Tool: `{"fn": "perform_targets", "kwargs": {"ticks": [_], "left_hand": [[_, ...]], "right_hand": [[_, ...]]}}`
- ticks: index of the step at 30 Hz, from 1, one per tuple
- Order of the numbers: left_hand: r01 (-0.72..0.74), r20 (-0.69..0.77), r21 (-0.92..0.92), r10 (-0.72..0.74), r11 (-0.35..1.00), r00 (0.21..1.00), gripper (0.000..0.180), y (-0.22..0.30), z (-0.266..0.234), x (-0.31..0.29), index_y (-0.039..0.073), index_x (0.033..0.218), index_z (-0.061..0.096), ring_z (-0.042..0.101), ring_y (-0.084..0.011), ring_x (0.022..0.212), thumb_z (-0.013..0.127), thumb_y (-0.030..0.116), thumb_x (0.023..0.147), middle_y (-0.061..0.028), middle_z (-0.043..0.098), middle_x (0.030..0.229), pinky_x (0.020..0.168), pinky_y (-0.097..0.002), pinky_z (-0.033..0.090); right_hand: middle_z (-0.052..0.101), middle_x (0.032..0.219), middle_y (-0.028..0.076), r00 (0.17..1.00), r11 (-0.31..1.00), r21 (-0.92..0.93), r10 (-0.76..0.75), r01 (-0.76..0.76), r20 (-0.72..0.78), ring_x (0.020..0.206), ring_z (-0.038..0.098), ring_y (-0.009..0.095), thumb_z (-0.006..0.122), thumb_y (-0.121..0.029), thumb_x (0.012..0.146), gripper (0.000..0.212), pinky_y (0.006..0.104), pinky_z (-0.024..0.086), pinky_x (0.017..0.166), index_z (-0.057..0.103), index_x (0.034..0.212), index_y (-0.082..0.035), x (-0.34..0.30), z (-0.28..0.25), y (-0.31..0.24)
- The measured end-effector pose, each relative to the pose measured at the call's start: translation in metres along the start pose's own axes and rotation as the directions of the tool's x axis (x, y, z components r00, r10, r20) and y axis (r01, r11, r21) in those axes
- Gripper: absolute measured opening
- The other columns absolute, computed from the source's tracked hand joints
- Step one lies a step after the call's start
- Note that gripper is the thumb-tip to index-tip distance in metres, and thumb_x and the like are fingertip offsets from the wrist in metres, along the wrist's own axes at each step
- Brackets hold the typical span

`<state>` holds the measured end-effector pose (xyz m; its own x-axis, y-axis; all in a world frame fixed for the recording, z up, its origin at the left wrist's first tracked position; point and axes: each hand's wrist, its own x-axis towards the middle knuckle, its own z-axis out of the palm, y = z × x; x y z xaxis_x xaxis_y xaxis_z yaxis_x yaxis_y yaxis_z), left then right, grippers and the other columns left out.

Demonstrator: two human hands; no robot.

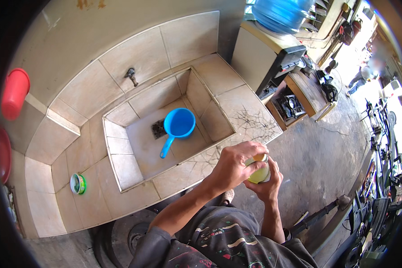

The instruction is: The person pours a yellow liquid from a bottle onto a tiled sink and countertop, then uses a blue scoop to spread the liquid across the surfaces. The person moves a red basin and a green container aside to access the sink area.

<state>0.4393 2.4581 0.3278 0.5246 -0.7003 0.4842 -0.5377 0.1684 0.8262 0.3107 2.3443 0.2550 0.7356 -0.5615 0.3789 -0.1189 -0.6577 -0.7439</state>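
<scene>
Both hands are joined on a pale yellow-green rounded container (pixel 258 173), held in front of me just past the counter's front corner. My left hand (pixel 236 164) is closed over its upper part, with a small orange-brown patch showing by the fingers; I cannot make out whether that is a lid or something else. Wrapped round the lower right side of the container is my right hand (pixel 270 182). In the tiled sink (pixel 138 154) to the left lies a blue dipper (pixel 179 122), its handle pointing toward me, partly over the dark drain grate (pixel 158 128).
A tap (pixel 131 77) juts from the tiled wall above the sink. On the counter's left stands a small green-and-white tub (pixel 78 184). A red container (pixel 16 94) is at far left. A water dispenser (pixel 265 58) and wooden cabinet (pixel 306 98) stand beyond; a person (pixel 361 77) is far off.
</scene>
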Motion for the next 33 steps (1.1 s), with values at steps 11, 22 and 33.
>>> {"fn": "perform_targets", "kwargs": {"ticks": [11,22,33], "left_hand": [[-0.244,0.064,0.040,0.241,0.969,0.968,0.023,0.007,0.116,0.036,0.001,0.098,0.070,0.068,-0.0251,0.095,0.073,0.011,0.078,-0.0144,0.068,0.108,0.080,-0.0309,0.056],[-0.168,-0.009,0.155,0.171,0.974,0.985,0.047,0.015,0.187,0.037,0.004,0.116,0.054,0.068,-0.0285,0.087,0.073,0.010,0.073,-0.0137,0.056,0.124,0.064,-0.0321,0.058],[-0.128,0.015,0.111,0.127,0.986,0.992,0.032,0.030,0.171,0.037,0.005,0.108,0.061,0.065,-0.0274,0.102,0.072,0.009,0.077,-0.0131,0.061,0.117,0.083,-0.0342,0.055]], "right_hand": [[0.065,0.100,0.017,0.975,0.986,0.057,0.161,-0.154,-0.151,0.085,0.066,0.028,0.086,-0.026,0.051,0.077,0.0366,0.052,0.077,0.056,0.116,0.003,-0.019,-0.080,0.049],[0.067,0.099,0.016,0.920,0.955,0.197,0.270,-0.220,-0.284,0.091,0.064,0.018,0.081,-0.021,0.063,0.067,0.0322,0.050,0.081,0.054,0.119,0.005,-0.010,-0.107,0.047],[0.064,0.108,0.019,0.991,0.996,0.035,0.089,-0.086,-0.097,0.093,0.064,0.033,0.087,-0.024,0.051,0.076,0.0392,0.052,0.080,0.057,0.116,0.001,-0.007,-0.134,0.063]]}}
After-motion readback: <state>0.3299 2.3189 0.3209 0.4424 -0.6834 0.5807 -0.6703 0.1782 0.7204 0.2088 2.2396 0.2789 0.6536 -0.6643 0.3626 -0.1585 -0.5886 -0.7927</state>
